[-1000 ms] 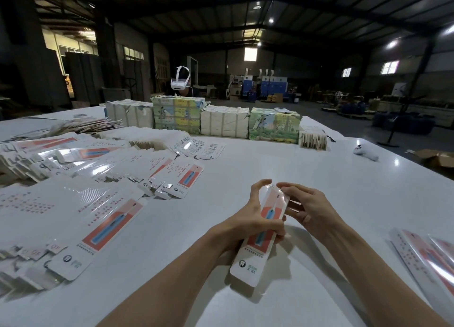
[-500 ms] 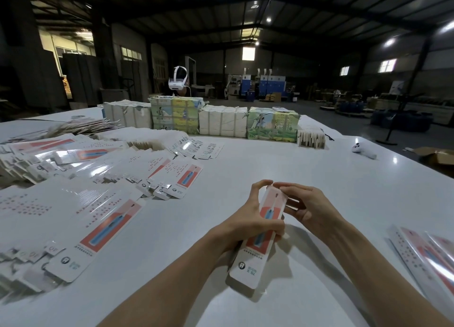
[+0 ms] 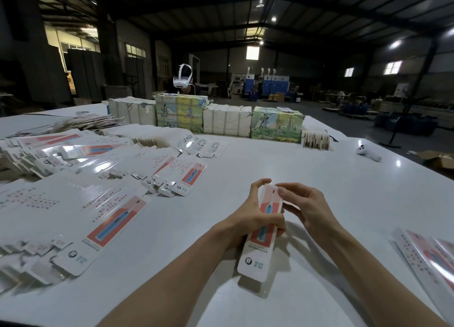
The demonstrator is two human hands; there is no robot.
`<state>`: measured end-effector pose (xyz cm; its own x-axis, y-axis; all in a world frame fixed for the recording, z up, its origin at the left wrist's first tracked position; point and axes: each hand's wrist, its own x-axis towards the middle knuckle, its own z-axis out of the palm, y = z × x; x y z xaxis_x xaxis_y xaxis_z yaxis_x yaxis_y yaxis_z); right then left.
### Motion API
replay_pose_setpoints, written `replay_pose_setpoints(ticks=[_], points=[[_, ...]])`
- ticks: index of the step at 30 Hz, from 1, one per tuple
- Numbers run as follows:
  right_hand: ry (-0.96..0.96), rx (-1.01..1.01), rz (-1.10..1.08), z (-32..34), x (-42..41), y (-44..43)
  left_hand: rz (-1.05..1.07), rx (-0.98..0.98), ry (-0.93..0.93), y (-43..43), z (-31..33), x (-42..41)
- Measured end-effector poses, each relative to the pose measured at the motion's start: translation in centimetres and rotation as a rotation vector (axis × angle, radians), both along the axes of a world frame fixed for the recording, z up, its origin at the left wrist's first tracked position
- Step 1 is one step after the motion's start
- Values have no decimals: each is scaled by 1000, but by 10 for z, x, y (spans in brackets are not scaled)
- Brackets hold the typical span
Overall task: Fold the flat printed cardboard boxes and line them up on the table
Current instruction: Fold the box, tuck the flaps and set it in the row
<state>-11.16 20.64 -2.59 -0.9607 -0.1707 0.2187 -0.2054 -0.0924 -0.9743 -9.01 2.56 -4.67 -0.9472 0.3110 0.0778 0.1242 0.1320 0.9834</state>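
I hold a long narrow printed box (image 3: 258, 255), white with a red panel and a blue toothbrush picture, tilted above the white table (image 3: 319, 184). My left hand (image 3: 253, 218) wraps around its middle from the left. My right hand (image 3: 307, 206) touches its far top end with the fingertips. Spread over the left of the table lie many flat printed box blanks (image 3: 103, 228) in overlapping rows. Folded boxes (image 3: 430, 258) lie at the right edge near me.
Bundled stacks of cardboard (image 3: 226, 123) and green printed packs (image 3: 277, 127) stand in a row at the far side. A person with a white headset (image 3: 183, 81) is behind them. A small white device (image 3: 368, 152) lies at the far right.
My hands and the box have barely shifted. My right fingers have moved slightly at the box's top end.
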Motion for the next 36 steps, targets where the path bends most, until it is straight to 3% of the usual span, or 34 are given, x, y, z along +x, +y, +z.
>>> replay_pose_setpoints(ticks=[10,15,21,27,31,36], points=[[56,53,-77,-5,2,-8,35,16,4,2,2,2],[123,165,-156,-3,8,-18,66,319,-102,9,5,3],[406,584,-184,-6,15,-23,91,691,-246,5,11,7],[366,988,8,9,35,-31,63,656,-377,-2,18,14],[354,1030,-3,12,44,-24,41,724,-377,0,19,16],[375,1091,-162,8,62,-4,54,643,-366,9,16,12]])
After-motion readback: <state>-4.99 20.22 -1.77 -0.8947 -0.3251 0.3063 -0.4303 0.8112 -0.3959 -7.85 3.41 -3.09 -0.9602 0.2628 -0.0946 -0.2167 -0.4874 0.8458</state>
